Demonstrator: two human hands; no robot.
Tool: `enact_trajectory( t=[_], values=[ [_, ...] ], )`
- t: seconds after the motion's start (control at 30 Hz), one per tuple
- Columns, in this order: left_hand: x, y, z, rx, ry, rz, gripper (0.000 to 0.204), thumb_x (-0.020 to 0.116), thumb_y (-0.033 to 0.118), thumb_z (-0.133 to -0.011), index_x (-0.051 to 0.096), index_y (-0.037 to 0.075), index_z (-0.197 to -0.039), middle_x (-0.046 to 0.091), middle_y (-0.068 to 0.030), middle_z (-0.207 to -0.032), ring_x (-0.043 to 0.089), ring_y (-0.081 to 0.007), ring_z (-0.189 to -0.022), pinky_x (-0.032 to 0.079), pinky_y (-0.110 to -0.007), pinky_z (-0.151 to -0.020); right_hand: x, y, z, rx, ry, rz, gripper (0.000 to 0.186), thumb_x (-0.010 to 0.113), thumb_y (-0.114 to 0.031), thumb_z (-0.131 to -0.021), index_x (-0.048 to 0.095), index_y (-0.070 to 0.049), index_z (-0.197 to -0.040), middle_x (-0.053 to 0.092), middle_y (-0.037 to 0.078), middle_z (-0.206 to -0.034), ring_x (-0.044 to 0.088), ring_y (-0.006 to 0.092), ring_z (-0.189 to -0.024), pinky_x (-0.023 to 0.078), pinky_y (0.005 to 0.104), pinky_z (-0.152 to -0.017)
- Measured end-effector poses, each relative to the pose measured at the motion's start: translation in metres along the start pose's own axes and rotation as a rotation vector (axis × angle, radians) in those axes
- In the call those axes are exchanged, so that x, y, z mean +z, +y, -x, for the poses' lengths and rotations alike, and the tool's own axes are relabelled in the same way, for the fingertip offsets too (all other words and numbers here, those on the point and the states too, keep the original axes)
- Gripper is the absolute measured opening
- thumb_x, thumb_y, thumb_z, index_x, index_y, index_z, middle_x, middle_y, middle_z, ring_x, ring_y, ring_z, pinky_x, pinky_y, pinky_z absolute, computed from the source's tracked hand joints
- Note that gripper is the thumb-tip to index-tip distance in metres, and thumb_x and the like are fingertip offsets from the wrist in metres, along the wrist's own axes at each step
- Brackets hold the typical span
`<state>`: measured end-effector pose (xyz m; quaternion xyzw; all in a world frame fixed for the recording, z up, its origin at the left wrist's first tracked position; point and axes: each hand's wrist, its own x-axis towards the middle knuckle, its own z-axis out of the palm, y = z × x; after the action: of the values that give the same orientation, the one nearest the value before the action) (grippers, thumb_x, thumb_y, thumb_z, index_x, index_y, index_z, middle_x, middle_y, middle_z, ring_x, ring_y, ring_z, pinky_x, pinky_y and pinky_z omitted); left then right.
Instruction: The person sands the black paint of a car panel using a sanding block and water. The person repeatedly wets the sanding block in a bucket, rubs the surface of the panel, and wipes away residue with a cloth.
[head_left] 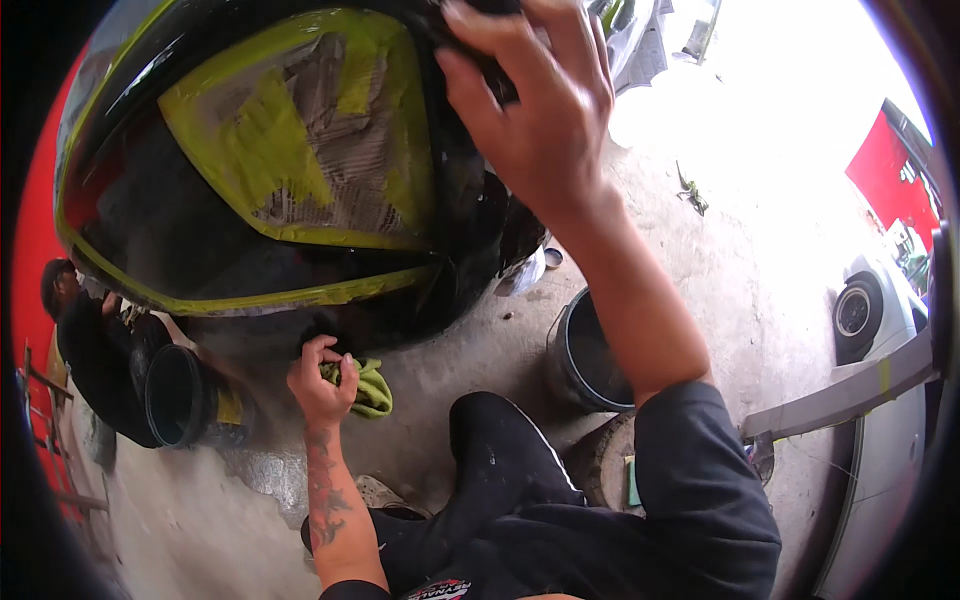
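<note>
A glossy black car body panel [330,275] curves in front of me. Its window is covered with newspaper [335,150] and yellow-green masking tape [275,145]. Low beside the panel's bottom edge, my left hand [325,385] has its fingers curled round a crumpled green cloth [370,388]. My right hand [545,110] is raised against the upper right of the black body, thumb and fingers bent. Something dark shows between them, but it blends with the black paint and I cannot make out what it is.
A dark bucket [582,360] stands right of my knee, near a round stone-like block [608,462] with a green pad [632,480]. Another bucket [185,405] stands at left, beside a crouching person [95,350]. A silver car [885,420] is at far right.
</note>
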<state>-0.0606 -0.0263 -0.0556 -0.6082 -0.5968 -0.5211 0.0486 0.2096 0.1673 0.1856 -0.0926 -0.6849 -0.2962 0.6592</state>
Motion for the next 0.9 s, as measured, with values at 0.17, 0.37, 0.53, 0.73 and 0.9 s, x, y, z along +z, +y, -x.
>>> enact_trajectory(
  t=[0.17, 0.37, 0.53, 0.73, 0.9],
  values=[
    [-0.009, 0.012, -0.005, -0.038, -0.051, -0.046, 0.025, 0.075, 0.015, -0.081, 0.067, 0.008, -0.104, 0.068, -0.0071, -0.071, 0.068, -0.0314, -0.066, 0.053, -0.040, -0.063, -0.013, -0.034, 0.012, -0.036, 0.076, -0.032, 0.035, 0.084, -0.010, -0.071, 0.075, -0.020, -0.103, 0.066, 0.008, -0.117, 0.066, 0.0276, -0.091, 0.054, 0.0381, -0.068],
    [-0.019, 0.019, -0.011, -0.142, -0.281, -0.046, 0.022, 0.079, 0.018, -0.082, 0.069, 0.010, -0.100, 0.069, -0.0078, -0.071, 0.070, -0.0318, -0.067, 0.054, -0.039, -0.064, 0.005, -0.005, 0.010, 0.037, -0.008, -0.132, 0.034, 0.068, -0.015, -0.091, 0.066, 0.004, -0.119, 0.072, 0.023, -0.106, 0.069, 0.0361, -0.104, 0.053, 0.0433, -0.092],
    [-0.020, 0.042, -0.003, -0.287, -0.472, 0.181, 0.047, 0.087, 0.026, -0.080, 0.071, 0.011, -0.122, 0.069, -0.0051, -0.071, 0.069, -0.0161, -0.065, 0.052, -0.031, -0.064, -0.032, -0.084, 0.101, 0.284, -0.255, -0.276, 0.039, 0.085, -0.008, -0.067, 0.076, -0.012, -0.105, 0.067, 0.014, -0.119, 0.066, 0.0309, -0.091, 0.053, 0.0409, -0.075],
    [0.006, 0.041, 0.037, -0.382, -0.487, 0.553, 0.065, 0.088, 0.029, -0.081, 0.062, -0.005, -0.130, 0.072, -0.0065, -0.092, 0.067, -0.0144, -0.081, 0.053, -0.028, -0.076, -0.075, -0.191, 0.189, 0.890, -0.567, -0.952, 0.045, 0.076, 0.002, -0.083, 0.072, -0.012, -0.126, 0.050, 0.021, -0.134, 0.059, 0.0363, -0.118, 0.052, 0.0435, -0.099],
    [0.006, -0.007, 0.071, -0.506, -0.296, 0.536, 0.076, 0.083, 0.028, -0.084, 0.048, -0.007, -0.142, 0.057, -0.0156, -0.134, 0.057, -0.0220, -0.120, 0.046, -0.037, -0.104, -0.080, -0.216, 0.201, 1.045, -0.573, -1.008, 0.052, 0.073, -0.003, -0.089, 0.064, -0.016, -0.138, 0.048, 0.022, -0.134, 0.057, 0.0382, -0.120, 0.051, 0.0440, -0.101]
  ],
)
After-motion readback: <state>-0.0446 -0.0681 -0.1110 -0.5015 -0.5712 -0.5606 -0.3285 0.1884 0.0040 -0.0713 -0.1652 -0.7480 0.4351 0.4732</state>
